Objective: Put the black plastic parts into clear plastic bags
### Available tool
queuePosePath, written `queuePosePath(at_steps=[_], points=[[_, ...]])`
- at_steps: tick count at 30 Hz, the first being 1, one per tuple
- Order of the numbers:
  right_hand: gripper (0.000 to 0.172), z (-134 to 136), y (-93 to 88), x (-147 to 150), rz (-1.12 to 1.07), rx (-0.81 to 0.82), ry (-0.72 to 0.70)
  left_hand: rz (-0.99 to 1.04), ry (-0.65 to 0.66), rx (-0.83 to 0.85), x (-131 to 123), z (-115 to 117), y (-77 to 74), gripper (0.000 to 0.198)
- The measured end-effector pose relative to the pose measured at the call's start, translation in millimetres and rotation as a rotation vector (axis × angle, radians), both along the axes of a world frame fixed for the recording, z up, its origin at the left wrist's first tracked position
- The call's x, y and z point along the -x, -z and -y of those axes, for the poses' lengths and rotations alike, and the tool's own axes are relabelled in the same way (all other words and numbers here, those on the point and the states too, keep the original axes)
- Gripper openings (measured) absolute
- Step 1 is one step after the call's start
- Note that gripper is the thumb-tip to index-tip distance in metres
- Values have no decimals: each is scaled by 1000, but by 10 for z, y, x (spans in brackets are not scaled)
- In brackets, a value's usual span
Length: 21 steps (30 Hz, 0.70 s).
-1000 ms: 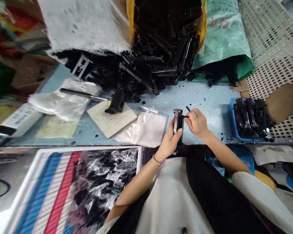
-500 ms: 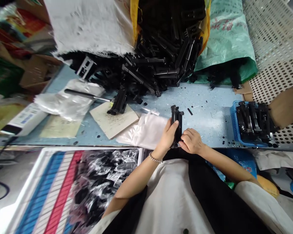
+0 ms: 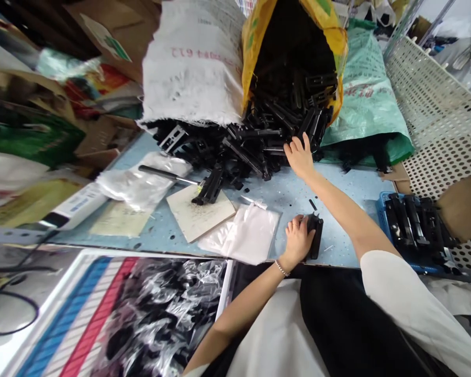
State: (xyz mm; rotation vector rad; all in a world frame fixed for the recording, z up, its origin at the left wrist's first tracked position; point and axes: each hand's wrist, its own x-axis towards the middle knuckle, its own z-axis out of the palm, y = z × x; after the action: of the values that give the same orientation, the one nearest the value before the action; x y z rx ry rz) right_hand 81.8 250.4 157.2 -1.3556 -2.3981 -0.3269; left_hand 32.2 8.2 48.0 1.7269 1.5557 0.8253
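Note:
On the table's front edge my left hand (image 3: 298, 241), with a beaded bracelet at its wrist, is closed round a long black plastic part (image 3: 317, 239). The part stands to the right of the fingers, its far end partly covered by them. Farther off, my right hand (image 3: 300, 157) has its fingers apart at the near edge of a heap of similar black plastic parts (image 3: 247, 157). Whether the fingertips touch a part there, I cannot tell. The heap spills from a yellow-edged sack (image 3: 255, 47) and a white woven sack (image 3: 192, 63).
A blue basket (image 3: 385, 209) of black parts stands at the right. White plastic bags (image 3: 255, 233) lie left of my left hand, beside a pale board (image 3: 180, 212) with a black-handled tool (image 3: 160, 173). Below, a white-rimmed crate (image 3: 74, 267) holds bagged black items.
My right hand has left the black part and reached forward to the heap. My left hand keeps the part, now lower on the table. The camera view has tilted up.

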Motion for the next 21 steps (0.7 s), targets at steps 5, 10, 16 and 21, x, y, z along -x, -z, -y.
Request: queuePosePath(at_steps=[5,10,16,21], points=[[28,516,152,-115,39,-64,67,768,-121,187,473,-516,-97,46],[23,1434,526,-205,-147,37,14,1318,-377,275,596,-1039,-299,70],[35,1588,608,-544,-436,114,-61,736,-207,222,563,-671,-340,58],[44,1437,579,-659,-327,117,-61,684,-67,236,510,-244,-538,57]])
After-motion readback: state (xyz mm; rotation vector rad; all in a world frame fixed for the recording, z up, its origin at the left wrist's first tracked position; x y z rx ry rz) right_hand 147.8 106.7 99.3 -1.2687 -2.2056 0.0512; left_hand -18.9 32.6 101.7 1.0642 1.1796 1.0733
